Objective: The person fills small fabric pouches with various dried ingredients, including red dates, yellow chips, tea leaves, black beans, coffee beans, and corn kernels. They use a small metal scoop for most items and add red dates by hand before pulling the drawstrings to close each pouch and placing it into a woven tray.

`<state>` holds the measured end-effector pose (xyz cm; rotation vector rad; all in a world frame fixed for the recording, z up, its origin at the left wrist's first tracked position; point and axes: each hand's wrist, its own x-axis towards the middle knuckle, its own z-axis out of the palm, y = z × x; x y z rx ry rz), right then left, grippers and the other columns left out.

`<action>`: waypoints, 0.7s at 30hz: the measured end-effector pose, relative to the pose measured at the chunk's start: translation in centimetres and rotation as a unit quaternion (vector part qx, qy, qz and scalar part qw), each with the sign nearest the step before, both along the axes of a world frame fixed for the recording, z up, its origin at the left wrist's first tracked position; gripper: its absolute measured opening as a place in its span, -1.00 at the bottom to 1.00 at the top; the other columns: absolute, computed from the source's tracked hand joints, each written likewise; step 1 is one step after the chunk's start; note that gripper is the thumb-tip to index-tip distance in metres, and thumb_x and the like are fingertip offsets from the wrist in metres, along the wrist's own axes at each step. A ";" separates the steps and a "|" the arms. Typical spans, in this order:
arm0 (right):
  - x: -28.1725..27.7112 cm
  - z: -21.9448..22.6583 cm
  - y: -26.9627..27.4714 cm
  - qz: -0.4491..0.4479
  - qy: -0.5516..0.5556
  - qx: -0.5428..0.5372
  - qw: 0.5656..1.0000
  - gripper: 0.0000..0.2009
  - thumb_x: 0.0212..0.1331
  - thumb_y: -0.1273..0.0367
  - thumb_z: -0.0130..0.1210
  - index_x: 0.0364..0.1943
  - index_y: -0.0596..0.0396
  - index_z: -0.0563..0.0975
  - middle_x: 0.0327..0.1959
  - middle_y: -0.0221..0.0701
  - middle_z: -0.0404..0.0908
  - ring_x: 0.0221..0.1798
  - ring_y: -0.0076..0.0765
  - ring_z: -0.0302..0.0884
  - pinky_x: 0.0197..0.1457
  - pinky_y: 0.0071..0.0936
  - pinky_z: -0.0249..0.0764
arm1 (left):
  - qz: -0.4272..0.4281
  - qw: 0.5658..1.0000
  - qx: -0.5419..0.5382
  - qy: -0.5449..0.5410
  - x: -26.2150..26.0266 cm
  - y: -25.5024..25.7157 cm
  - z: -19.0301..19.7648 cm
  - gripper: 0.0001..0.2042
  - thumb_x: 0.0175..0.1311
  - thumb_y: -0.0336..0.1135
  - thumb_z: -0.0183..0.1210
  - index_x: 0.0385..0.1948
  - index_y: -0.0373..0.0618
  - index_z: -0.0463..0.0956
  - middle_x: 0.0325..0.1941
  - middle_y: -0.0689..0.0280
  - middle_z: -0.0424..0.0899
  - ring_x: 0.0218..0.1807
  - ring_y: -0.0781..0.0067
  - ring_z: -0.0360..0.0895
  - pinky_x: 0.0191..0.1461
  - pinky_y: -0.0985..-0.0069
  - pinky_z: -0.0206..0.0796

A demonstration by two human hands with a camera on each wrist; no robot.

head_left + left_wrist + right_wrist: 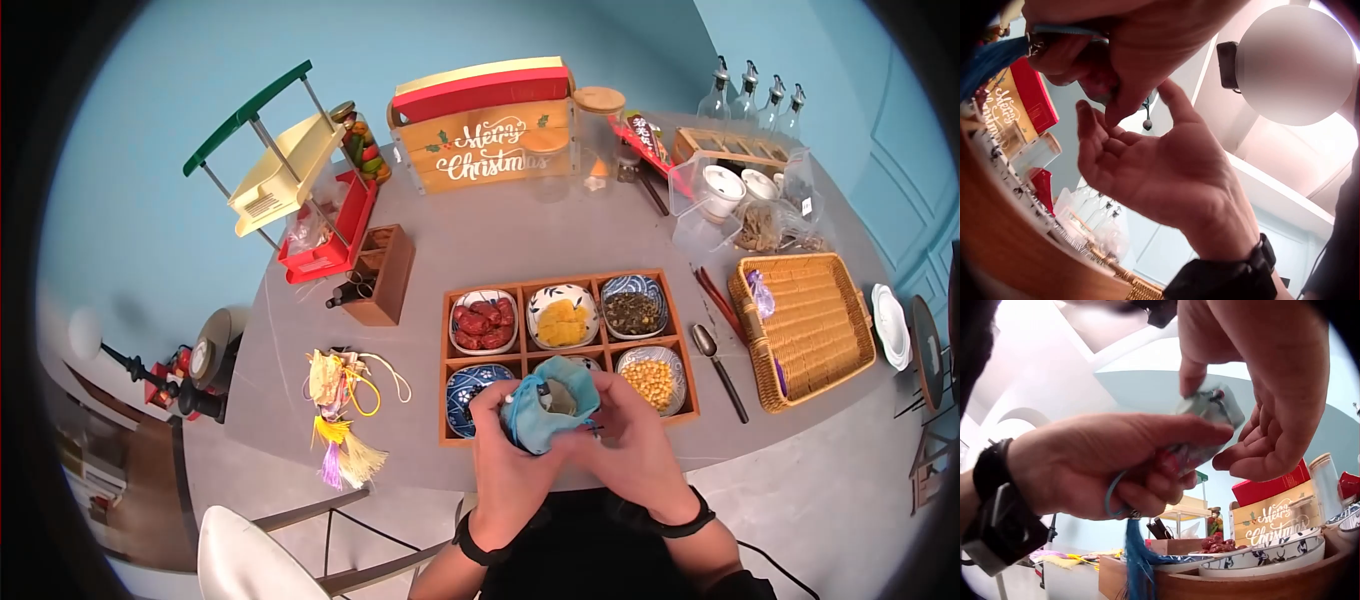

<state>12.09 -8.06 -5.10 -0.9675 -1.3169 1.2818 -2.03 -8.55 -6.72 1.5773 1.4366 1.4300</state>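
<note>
A light-blue drawstring pouch [540,428] is held over the front of the wooden compartment tray, its gathered mouth facing up and pale contents showing inside. My left hand [512,488] grips it, the thumb lying along its side in the right wrist view. A blue tassel [1139,553] hangs from its lower end, and a cord with a small bead [1147,124] dangles near the top. Close on the other side is my right hand [632,455], its fingers loosely bent and apart, the thumb right at the pouch's upper edge [1213,409].
The wooden tray [532,283] carries patterned bowls of red dried fruit [484,325], yellow slices [563,322], dark dried leaves [632,312] and corn kernels [648,382]. A metal spoon [720,372] and wicker basket [810,320] lie rightward; tasselled pouches [340,395] lie leftward.
</note>
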 end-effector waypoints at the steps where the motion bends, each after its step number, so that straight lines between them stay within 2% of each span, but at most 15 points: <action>1: -0.1 -0.2 0.2 -0.024 0.001 -0.050 0.998 -0.48 0.04 0.38 0.36 0.12 0.20 0.46 -0.14 -0.39 0.61 -0.14 -0.54 0.54 -0.05 -0.54 0.48 | 0.015 1.000 -0.020 -0.003 0.0 -0.1 -0.7 -0.29 -0.10 -0.41 0.50 0.07 -0.23 0.20 -0.04 0.05 0.51 -0.05 0.19 0.57 -0.01 0.36 0.43; 2: -0.2 -0.4 0.4 -0.045 0.005 -0.099 0.994 -0.60 0.12 0.41 0.30 0.05 0.23 0.50 -0.20 -0.41 0.63 -0.17 -0.59 0.55 -0.11 -0.59 0.48 | 0.029 0.999 -0.022 0.016 0.0 -0.2 -1.0 -0.28 -0.11 -0.39 0.51 0.07 -0.24 0.19 -0.05 0.02 0.51 -0.07 0.15 0.58 -0.02 0.33 0.44; 3: -0.3 -0.7 0.5 -0.040 0.003 -0.098 0.994 -0.60 0.12 0.41 0.30 0.05 0.23 0.50 -0.20 -0.41 0.63 -0.17 -0.59 0.55 -0.11 -0.59 0.48 | 0.033 0.999 -0.021 0.015 -0.2 -0.4 -1.0 -0.28 -0.11 -0.39 0.51 0.07 -0.24 0.19 -0.05 0.02 0.51 -0.07 0.15 0.58 -0.02 0.33 0.44; 5: -0.3 -1.3 0.5 -0.053 0.019 -0.087 0.995 -0.80 0.23 0.47 0.17 -0.10 0.29 0.57 -0.32 -0.42 0.65 -0.25 -0.63 0.56 -0.20 -0.65 0.49 | 0.014 0.995 -0.093 0.029 -0.4 -0.9 -0.8 -0.30 -0.09 -0.53 0.43 0.09 -0.17 0.15 0.04 0.21 0.34 0.08 0.40 0.40 0.16 0.47 0.31; 6: -0.2 -1.4 0.5 -0.052 0.031 -0.084 0.995 -0.86 0.25 0.51 0.13 -0.16 0.28 0.60 -0.33 -0.41 0.67 -0.26 -0.62 0.58 -0.21 -0.62 0.50 | 0.015 0.995 -0.097 0.027 -0.6 -1.2 -1.3 -0.30 -0.09 -0.53 0.43 0.09 -0.17 0.15 0.04 0.21 0.34 0.08 0.40 0.40 0.16 0.47 0.31; 8: 0.3 -1.3 0.4 -0.038 -0.014 -0.065 0.997 -0.85 0.25 0.51 0.13 -0.15 0.27 0.60 -0.33 -0.41 0.67 -0.25 -0.63 0.58 -0.21 -0.62 0.50 | -0.051 0.991 -0.056 -0.108 -1.5 -1.4 -2.5 -0.31 -0.04 -0.43 0.47 0.10 -0.20 0.19 -0.03 0.14 0.52 -0.01 0.32 0.54 0.06 0.44 0.41; 9: 0.4 -1.1 0.4 -0.023 -0.055 -0.043 0.997 -0.85 0.25 0.51 0.13 -0.14 0.25 0.60 -0.32 -0.41 0.67 -0.24 -0.63 0.58 -0.21 -0.62 0.50 | -0.048 0.991 -0.058 -0.109 -2.1 -1.4 -2.4 -0.31 -0.04 -0.43 0.47 0.10 -0.20 0.19 -0.03 0.14 0.52 -0.01 0.32 0.54 0.06 0.44 0.41; 11: 0.4 0.2 0.6 0.012 -0.078 -0.011 0.997 -0.85 0.25 0.51 0.12 -0.13 0.23 0.61 -0.32 -0.40 0.67 -0.23 -0.62 0.58 -0.21 -0.62 0.49 | -0.151 0.931 -0.114 -0.312 -3.5 -0.9 -1.4 -0.42 0.10 -0.49 0.37 0.12 -0.20 0.22 0.00 0.20 0.50 0.04 0.45 0.50 0.08 0.52 0.39; 12: 0.3 0.5 0.5 0.045 -0.099 0.022 0.994 -0.85 0.25 0.52 0.12 -0.13 0.22 0.61 -0.32 -0.40 0.67 -0.23 -0.61 0.58 -0.21 -0.63 0.49 | -0.135 0.926 -0.150 -0.319 -3.9 -0.7 -0.7 -0.62 0.23 -0.52 0.24 0.04 -0.21 0.33 -0.10 0.27 0.56 -0.06 0.56 0.54 -0.01 0.58 0.42; 13: 0.1 0.4 0.4 0.053 -0.100 0.021 0.993 -0.85 0.25 0.52 0.12 -0.13 0.22 0.61 -0.32 -0.40 0.67 -0.23 -0.61 0.58 -0.21 -0.63 0.49 | -0.127 0.926 -0.150 -0.321 -4.0 -0.7 -0.9 -0.62 0.23 -0.52 0.24 0.04 -0.21 0.33 -0.10 0.27 0.56 -0.06 0.56 0.54 -0.01 0.58 0.42; 15: -0.6 0.1 0.8 0.001 -0.117 0.031 0.993 -0.84 0.26 0.53 0.11 -0.12 0.22 0.61 -0.31 -0.38 0.67 -0.22 -0.58 0.58 -0.19 -0.63 0.48 | -0.096 0.908 -0.176 -0.369 -4.4 -0.2 -1.4 -0.79 0.31 -0.51 0.16 -0.07 -0.21 0.42 -0.26 0.37 0.61 -0.23 0.68 0.56 -0.14 0.65 0.44; 16: -1.0 -0.5 0.8 0.004 -0.096 0.012 0.995 -0.81 0.25 0.55 0.10 -0.07 0.22 0.59 -0.29 -0.35 0.67 -0.21 -0.57 0.59 -0.14 -0.61 0.49 | -0.045 0.924 -0.126 -0.359 -3.6 -0.1 -1.0 -0.87 0.34 -0.47 0.15 -0.14 -0.19 0.46 -0.40 0.44 0.61 -0.41 0.77 0.51 -0.31 0.75 0.37; 17: -1.3 -0.9 0.7 0.029 -0.088 0.018 0.996 -0.81 0.25 0.55 0.10 -0.07 0.22 0.59 -0.29 -0.35 0.67 -0.21 -0.57 0.59 -0.14 -0.61 0.49 | -0.022 0.928 -0.115 -0.355 -3.5 -0.2 -1.1 -0.87 0.34 -0.47 0.15 -0.14 -0.19 0.46 -0.40 0.44 0.61 -0.41 0.77 0.51 -0.31 0.75 0.37; 19: -2.2 -1.5 0.7 -0.019 -0.102 0.039 0.994 -0.73 0.24 0.57 0.07 0.04 0.23 0.53 -0.26 -0.30 0.68 -0.21 -0.53 0.61 -0.10 -0.58 0.51 | 0.033 0.936 -0.081 -0.342 -4.5 -0.4 -1.7 -0.89 0.35 -0.46 0.16 -0.16 -0.18 0.47 -0.37 0.43 0.60 -0.42 0.81 0.45 -0.35 0.78 0.29; 21: -2.2 -0.2 0.1 -0.051 -0.125 0.059 0.989 -0.66 0.23 0.59 0.05 0.11 0.23 0.47 -0.22 -0.26 0.69 -0.17 -0.48 0.63 -0.08 -0.56 0.51 | 0.077 0.935 -0.060 -0.341 -7.0 -0.6 -0.8 -0.90 0.35 -0.42 0.16 -0.18 -0.16 0.47 -0.37 0.44 0.60 -0.44 0.80 0.41 -0.38 0.77 0.24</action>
